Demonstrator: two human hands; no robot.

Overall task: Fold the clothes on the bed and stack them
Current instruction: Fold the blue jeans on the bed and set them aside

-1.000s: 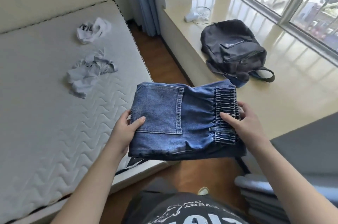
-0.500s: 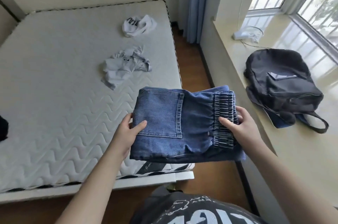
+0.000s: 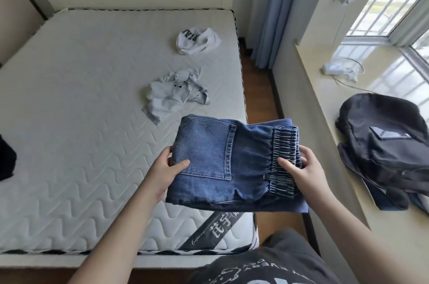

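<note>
I hold a folded pair of blue jeans [image 3: 243,163] in the air over the near right corner of the bed [image 3: 69,121]. My left hand [image 3: 166,172] grips the pocket side, thumb on top. My right hand [image 3: 304,170] grips the elastic waistband side, thumb on top. A crumpled white garment [image 3: 171,94] lies on the mattress beyond the jeans. Another white garment with dark letters [image 3: 197,41] lies farther back near the right edge. A dark piece of clothing [image 3: 7,160] shows at the left edge of the view.
A black backpack [image 3: 383,144] lies on the wide window sill [image 3: 325,102] to the right. A white charger with its cable [image 3: 336,69] sits farther back on the sill. A narrow strip of wooden floor [image 3: 257,98] runs between bed and sill. Blue curtains [image 3: 271,17] hang at the corner.
The view has turned left, so more of the bed shows and the backpack has slid to the right. Both hands keep the same hold on the jeans.
</note>
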